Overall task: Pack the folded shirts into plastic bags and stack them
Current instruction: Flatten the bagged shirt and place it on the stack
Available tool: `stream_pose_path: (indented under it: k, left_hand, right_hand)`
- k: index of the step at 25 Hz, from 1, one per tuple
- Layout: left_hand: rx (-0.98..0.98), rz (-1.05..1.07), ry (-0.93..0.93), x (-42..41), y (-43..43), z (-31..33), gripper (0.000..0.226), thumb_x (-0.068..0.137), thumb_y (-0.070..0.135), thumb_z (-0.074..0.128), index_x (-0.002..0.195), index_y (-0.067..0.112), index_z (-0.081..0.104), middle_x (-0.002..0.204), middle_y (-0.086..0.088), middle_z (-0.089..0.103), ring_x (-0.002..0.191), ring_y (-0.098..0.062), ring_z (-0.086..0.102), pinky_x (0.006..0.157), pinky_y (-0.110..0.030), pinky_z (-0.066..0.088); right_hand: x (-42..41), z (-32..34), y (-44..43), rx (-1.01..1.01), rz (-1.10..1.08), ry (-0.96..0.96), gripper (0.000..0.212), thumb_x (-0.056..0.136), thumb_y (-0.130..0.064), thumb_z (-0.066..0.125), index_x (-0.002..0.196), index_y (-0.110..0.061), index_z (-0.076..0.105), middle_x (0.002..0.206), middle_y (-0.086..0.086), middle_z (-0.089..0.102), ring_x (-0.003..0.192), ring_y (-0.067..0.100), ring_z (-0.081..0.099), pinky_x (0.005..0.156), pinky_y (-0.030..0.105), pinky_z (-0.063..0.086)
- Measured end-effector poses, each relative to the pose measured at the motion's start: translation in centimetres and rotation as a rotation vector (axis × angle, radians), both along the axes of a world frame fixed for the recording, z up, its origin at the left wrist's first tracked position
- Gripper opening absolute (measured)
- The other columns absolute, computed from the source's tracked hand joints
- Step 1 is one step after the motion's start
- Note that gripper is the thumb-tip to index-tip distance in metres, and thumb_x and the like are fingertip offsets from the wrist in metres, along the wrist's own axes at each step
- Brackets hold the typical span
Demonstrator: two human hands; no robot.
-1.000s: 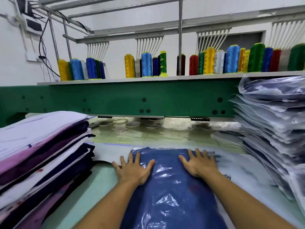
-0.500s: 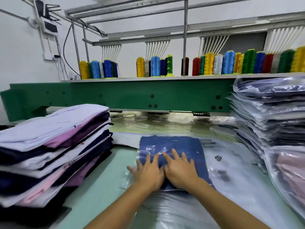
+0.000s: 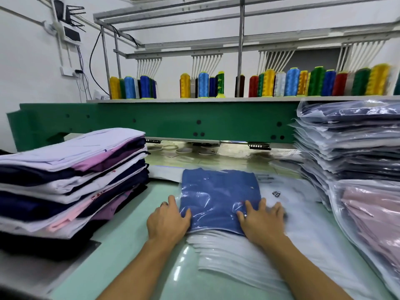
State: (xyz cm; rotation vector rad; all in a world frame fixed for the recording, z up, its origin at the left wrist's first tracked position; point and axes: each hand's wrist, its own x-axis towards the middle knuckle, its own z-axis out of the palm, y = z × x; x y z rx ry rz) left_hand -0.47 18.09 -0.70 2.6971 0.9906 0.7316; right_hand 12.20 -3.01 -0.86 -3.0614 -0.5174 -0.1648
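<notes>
A folded blue shirt inside a clear plastic bag (image 3: 218, 191) lies flat on the table in front of me, on top of a pile of empty plastic bags (image 3: 242, 254). My left hand (image 3: 167, 219) rests at the bag's near left corner, fingers flat with the thumb on the shirt. My right hand (image 3: 263, 219) presses flat on the near right corner, fingers spread over the bag's edge. A stack of folded unbagged shirts (image 3: 71, 174) in white, navy, pink and purple stands on the left. A tall stack of bagged shirts (image 3: 350, 146) stands on the right.
A bagged pink shirt (image 3: 372, 219) leans at the right front. A green machine beam (image 3: 164, 122) crosses behind the table, with coloured thread cones (image 3: 292, 83) on the shelf above. The pale green table surface (image 3: 129, 230) shows between the left stack and my hands.
My hands were together on the middle of the bagged blue shirt; they have slid apart to its near left and right corners. The camera view shifted back slightly.
</notes>
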Motion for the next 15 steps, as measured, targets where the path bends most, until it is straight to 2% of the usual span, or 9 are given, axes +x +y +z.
stream_pose_path:
  k: [2, 3, 5, 6, 8, 11, 13, 15]
  left_hand:
    - [-0.055, 0.017, -0.031, -0.4, 0.6, 0.3, 0.037, 0.09, 0.061, 0.046, 0.103, 0.027, 0.046, 0.09, 0.0, 0.067, 0.083, -0.028, 0.064, 0.064, -0.033, 0.041]
    - [-0.157, -0.005, -0.089, -0.5, 0.9, 0.4, 0.03, 0.089, 0.057, 0.05, 0.1, 0.029, 0.048, 0.084, 0.002, 0.066, 0.076, -0.025, 0.063, 0.062, -0.032, 0.04]
    - [-0.56, -0.165, -0.342, -0.6, 1.5, 1.0, 0.013, 0.09, 0.04, 0.057, 0.097, 0.029, 0.056, 0.077, 0.0, 0.066, 0.063, -0.019, 0.06, 0.055, -0.03, 0.043]
    - [-0.798, -0.248, -0.489, -0.6, 1.8, 1.3, 0.006, 0.091, 0.028, 0.058, 0.096, 0.025, 0.059, 0.072, -0.001, 0.064, 0.055, -0.017, 0.056, 0.049, -0.027, 0.042]
    - [-1.149, -0.384, -0.634, -0.9, 2.0, 1.8, 0.009, 0.09, 0.012, 0.058, 0.099, 0.014, 0.06, 0.061, -0.002, 0.053, 0.043, -0.015, 0.043, 0.04, -0.021, 0.031]
    - [-1.307, -0.523, -0.582, -1.1, 1.5, 2.0, 0.019, 0.086, 0.005, 0.063, 0.103, 0.013, 0.058, 0.059, -0.002, 0.05, 0.044, -0.014, 0.043, 0.039, -0.019, 0.028]
    - [-1.334, -0.575, -0.568, -0.9, 1.1, 2.0, 0.02, 0.086, 0.004, 0.066, 0.101, 0.013, 0.056, 0.061, -0.002, 0.052, 0.046, -0.014, 0.046, 0.037, -0.019, 0.03]
    - [-1.375, -0.617, -0.597, -0.9, 0.8, 2.1, 0.02, 0.087, 0.004, 0.068, 0.098, 0.014, 0.054, 0.062, -0.001, 0.049, 0.046, -0.012, 0.042, 0.036, -0.019, 0.028]
  right_hand:
    - [-0.5, 0.6, 0.2, 0.03, 0.073, -0.18, 0.052, 0.103, -0.051, 0.03, 0.149, -0.029, 0.039, 0.163, 0.012, 0.024, 0.146, 0.048, 0.018, 0.12, 0.054, 0.013]
    - [-0.9, 0.9, 0.4, 0.089, 0.157, -0.257, 0.047, 0.102, -0.048, 0.036, 0.144, -0.029, 0.045, 0.158, 0.005, 0.033, 0.143, 0.041, 0.026, 0.117, 0.047, 0.022]
    - [-2.1, 1.6, 1.3, 0.286, 0.402, -0.307, 0.041, 0.101, -0.048, 0.043, 0.139, -0.033, 0.051, 0.144, -0.009, 0.047, 0.133, 0.022, 0.039, 0.107, 0.037, 0.034]
    - [-3.0, 2.1, 1.9, 0.392, 0.529, -0.269, 0.038, 0.101, -0.049, 0.046, 0.136, -0.036, 0.053, 0.135, -0.014, 0.051, 0.126, 0.015, 0.044, 0.101, 0.034, 0.039]
    - [-5.0, 2.5, 3.0, 0.532, 0.706, -0.154, 0.029, 0.099, -0.052, 0.049, 0.125, -0.04, 0.057, 0.117, -0.022, 0.053, 0.107, 0.004, 0.05, 0.086, 0.032, 0.048]
    - [-6.2, 2.3, 3.8, 0.486, 0.794, -0.199, 0.018, 0.097, -0.05, 0.054, 0.108, -0.037, 0.052, 0.099, -0.02, 0.049, 0.087, 0.004, 0.049, 0.069, 0.032, 0.047]
    - [-6.2, 2.1, 3.8, 0.506, 0.781, -0.255, 0.015, 0.095, -0.043, 0.057, 0.101, -0.034, 0.047, 0.09, -0.018, 0.048, 0.08, 0.006, 0.046, 0.065, 0.032, 0.045]
    - [-6.6, 2.2, 4.2, 0.562, 0.769, -0.332, 0.013, 0.093, -0.041, 0.057, 0.099, -0.034, 0.049, 0.085, -0.018, 0.049, 0.077, 0.006, 0.045, 0.061, 0.032, 0.045]
